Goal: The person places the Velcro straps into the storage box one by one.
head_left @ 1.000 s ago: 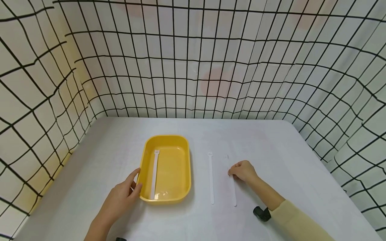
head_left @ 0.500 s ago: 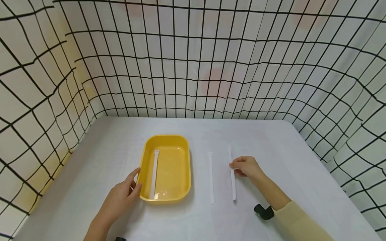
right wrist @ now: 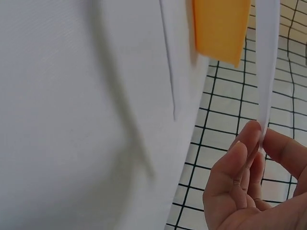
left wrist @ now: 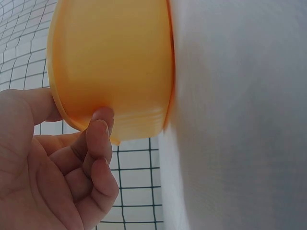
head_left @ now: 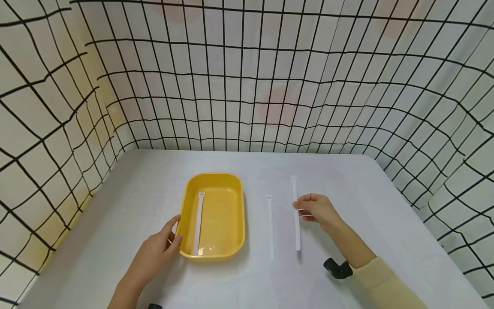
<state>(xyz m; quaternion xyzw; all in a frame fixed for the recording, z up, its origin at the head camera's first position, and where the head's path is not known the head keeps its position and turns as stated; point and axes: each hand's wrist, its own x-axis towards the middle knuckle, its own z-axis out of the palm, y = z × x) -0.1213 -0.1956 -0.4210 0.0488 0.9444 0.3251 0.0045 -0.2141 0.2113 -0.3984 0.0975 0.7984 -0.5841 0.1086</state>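
My left hand (head_left: 154, 253) grips the near left corner of a yellow tray (head_left: 241, 214). In the left wrist view one digit reaches the rim and other fingertips lie against the outer wall. Inside the tray, along its left side, lies a white cable tie (head_left: 198, 223), flat with a wider slotted head. My right hand (head_left: 316, 210) pinches a second white cable tie (head_left: 297, 231) near its middle, raised above the table. In the right wrist view this cable tie (right wrist: 267, 57) stands up from between thumb and fingertips. A third cable tie (head_left: 271, 227) lies flat between tray and right hand.
A white-covered table (head_left: 247, 283) bears everything. White walls with a black grid (head_left: 231, 77) stand behind and at both sides. A black wrist device (head_left: 337, 269) sits beside the right sleeve (head_left: 386, 283).
My right hand has lifted the second cable tie off the table and moved it slightly away from me. My left hand, the tray and the other two cable ties have stayed in place.
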